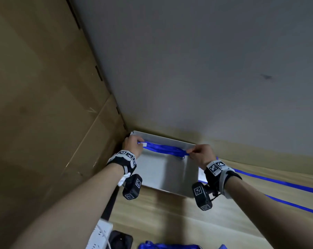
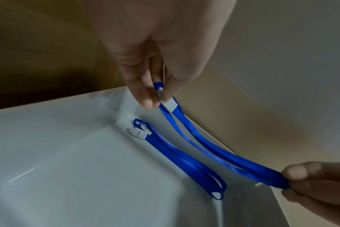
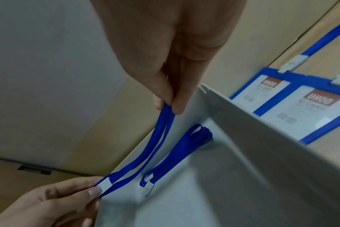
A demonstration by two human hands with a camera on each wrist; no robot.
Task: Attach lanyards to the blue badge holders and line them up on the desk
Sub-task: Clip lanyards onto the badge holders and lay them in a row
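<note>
- Lanyard (image 2: 213, 147), folded into a blue bundle, is held stretched between both hands just above the far rim of a grey tray (image 1: 162, 177).
- Its white clip end (image 2: 168, 104) is pinched by the fingers (image 2: 145, 98) of the left hand (image 1: 133, 145), thumb against fingertips.
- The looped end is clamped by the right hand (image 1: 199, 153), thumb and fingers pressed together on the folded ribbon.
- A second folded lanyard (image 3: 177, 155) lies inside the tray against its far wall, apart from the held one.
- Two blue badge holders (image 3: 293, 107) lie side by side on the bench (image 1: 170, 209) just beyond the tray's right wall, each with a clip and ribbon already fitted, so the row is judged to be partly done.
- More blue ribbon (image 1: 277, 184) runs across the bench to the right, and a blue heap shows at the lower edge of the head view.
- Risk: the smooth ribbon is gripped only at its ends, so a slack pinch could let the folds spring open and tangle with the ribbon on the bench.
- Risk: the lanyard left in the tray could be snagged and dragged out if the held one is dipped towards it.
- Risk: the finished holders lie close by the right hand's likely path and could be knocked out of line.
</note>
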